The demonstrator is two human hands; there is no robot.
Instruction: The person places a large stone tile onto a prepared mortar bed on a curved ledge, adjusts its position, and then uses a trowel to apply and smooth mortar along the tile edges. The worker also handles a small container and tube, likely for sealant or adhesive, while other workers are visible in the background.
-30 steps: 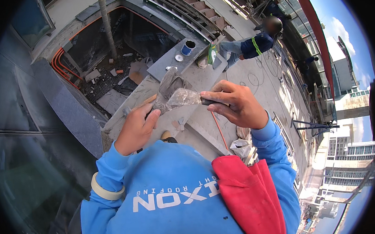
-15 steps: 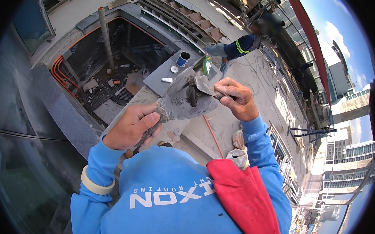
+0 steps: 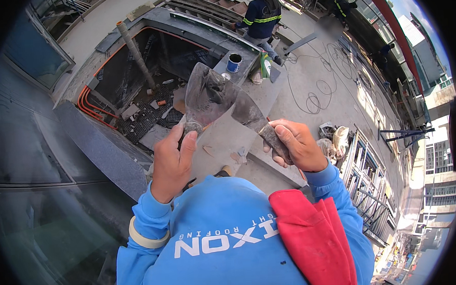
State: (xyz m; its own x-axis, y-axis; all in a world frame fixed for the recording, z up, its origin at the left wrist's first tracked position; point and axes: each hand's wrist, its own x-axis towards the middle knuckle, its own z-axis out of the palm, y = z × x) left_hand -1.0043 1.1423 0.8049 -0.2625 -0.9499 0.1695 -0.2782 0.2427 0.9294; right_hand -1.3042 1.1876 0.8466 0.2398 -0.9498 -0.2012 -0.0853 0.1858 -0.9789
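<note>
My left hand [image 3: 171, 158] is closed round the handle of a wide grey trowel [image 3: 197, 104], its blade tilted up and smeared with dark grey paste. My right hand [image 3: 297, 144] grips the dark, crusted handle of a putty knife [image 3: 248, 113]. The putty knife's blade points up and left and overlaps the trowel's edge; I cannot tell whether the two touch. A roll of tape [image 3: 149, 235] sits round my left sleeve. Past the tools, an open blue can [image 3: 234, 63] stands on a grey ledge.
To the left is a recessed pit [image 3: 157, 118] with rubble, an upright pipe [image 3: 135, 54] and orange conduits. A green and white bag [image 3: 265, 63] lies by the ledge. A worker [image 3: 260, 19] stands beyond. Cables [image 3: 315, 94] trail over the floor; metal frames [image 3: 369, 186] lie right.
The putty knife has come out from over the trowel's middle toward its right edge, and my right hand is lower. The trowel's blade is tilted up more. The worker has turned and straightened.
</note>
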